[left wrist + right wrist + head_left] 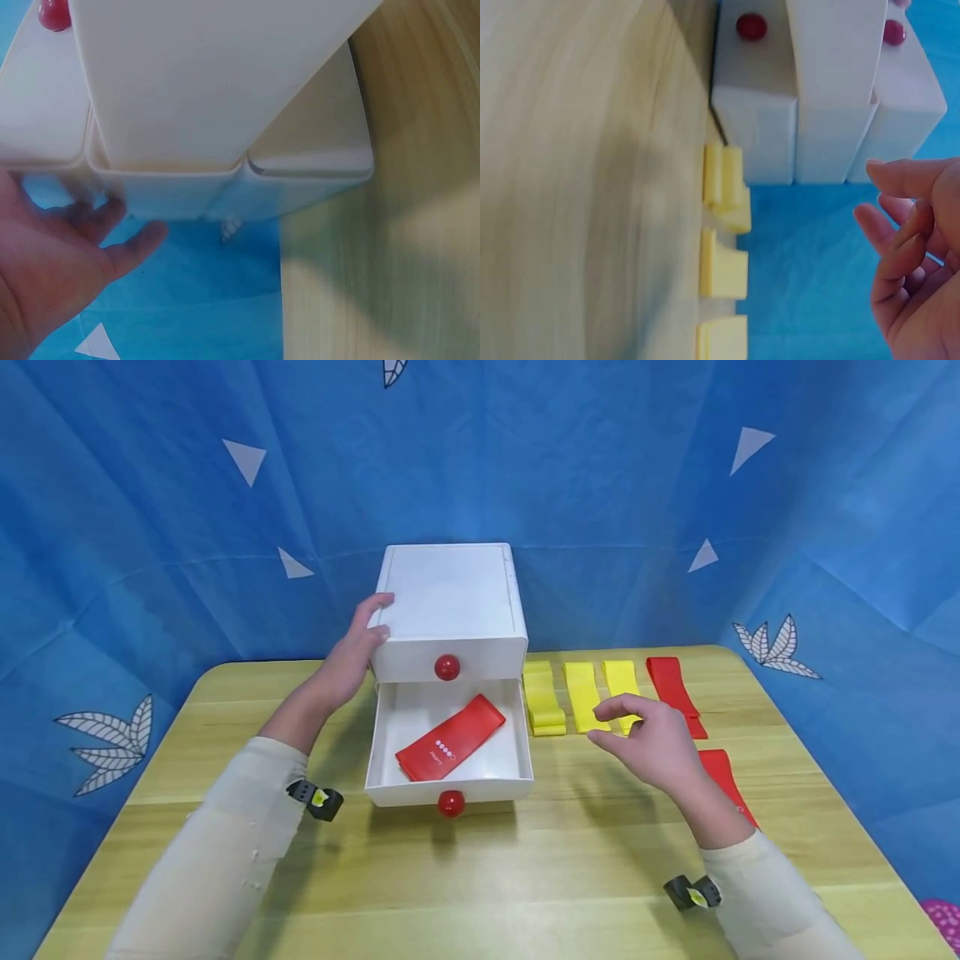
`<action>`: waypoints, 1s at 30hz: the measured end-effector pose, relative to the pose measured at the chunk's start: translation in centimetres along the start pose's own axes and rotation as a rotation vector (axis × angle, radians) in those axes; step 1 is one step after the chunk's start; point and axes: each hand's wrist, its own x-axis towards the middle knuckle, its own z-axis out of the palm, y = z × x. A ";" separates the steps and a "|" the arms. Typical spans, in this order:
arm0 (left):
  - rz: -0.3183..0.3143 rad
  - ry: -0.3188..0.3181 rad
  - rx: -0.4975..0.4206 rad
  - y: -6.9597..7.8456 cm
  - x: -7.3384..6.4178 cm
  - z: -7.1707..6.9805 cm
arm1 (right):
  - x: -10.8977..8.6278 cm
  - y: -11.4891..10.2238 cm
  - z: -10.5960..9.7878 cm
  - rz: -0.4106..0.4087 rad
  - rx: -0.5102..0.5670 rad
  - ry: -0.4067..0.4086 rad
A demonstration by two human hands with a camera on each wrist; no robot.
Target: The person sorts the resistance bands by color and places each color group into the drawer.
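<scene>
A white drawer cabinet (pixel 453 593) with red knobs stands near the back of the table. Its middle drawer (pixel 487 791) is pulled out, and a red resistance loop band (pixel 452 739) printed with white dots lies diagonally inside. My left hand (pixel 347 662) rests against the cabinet's upper left side, fingertips over the top edge. My right hand (pixel 651 739) hovers right of the drawer with nothing in it, thumb and forefinger apart. Just beyond it lie yellow loop bands, one folded (pixel 543 700), one in the middle (pixel 582 693) and one at right (pixel 619 677), partly behind the fingers.
Right of the yellow bands is a red band (pixel 673 689), with another red band (pixel 726 781) nearer, partly behind my right forearm. The wooden table (pixel 555 877) reaches back to a blue curtain (pixel 600 510). The wrist views show a closed drawer (pixel 757 67) below the pulled-out one.
</scene>
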 end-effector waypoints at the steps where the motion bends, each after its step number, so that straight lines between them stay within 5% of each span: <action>1: 0.001 0.001 0.002 0.0 0.0 0.0 | 0.0 0.4 -0.1 0.005 -0.005 0.001; 30: 0.007 0.008 0.003 -0.4 0.2 0.0 | -1.5 10.4 -3.4 0.210 -0.105 0.031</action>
